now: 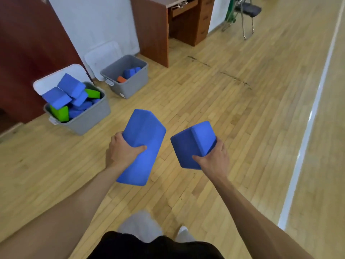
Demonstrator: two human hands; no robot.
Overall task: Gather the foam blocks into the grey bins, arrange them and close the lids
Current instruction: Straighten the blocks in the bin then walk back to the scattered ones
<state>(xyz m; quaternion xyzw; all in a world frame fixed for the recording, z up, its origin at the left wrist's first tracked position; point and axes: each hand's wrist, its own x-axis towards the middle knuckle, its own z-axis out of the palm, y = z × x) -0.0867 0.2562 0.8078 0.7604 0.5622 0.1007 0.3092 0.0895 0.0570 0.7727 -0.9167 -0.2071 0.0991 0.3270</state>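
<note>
Status as we see it: left grip (123,149) wraps long blue block (144,139), right grip (214,158) wraps short blue block (190,146).

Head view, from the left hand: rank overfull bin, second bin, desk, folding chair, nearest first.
1. Overfull grey bin, ahead-left of the left hand.
2. Second grey bin, further back by the wall.
3. Wooden desk, behind it.
4. Folding chair, far right.
</note>
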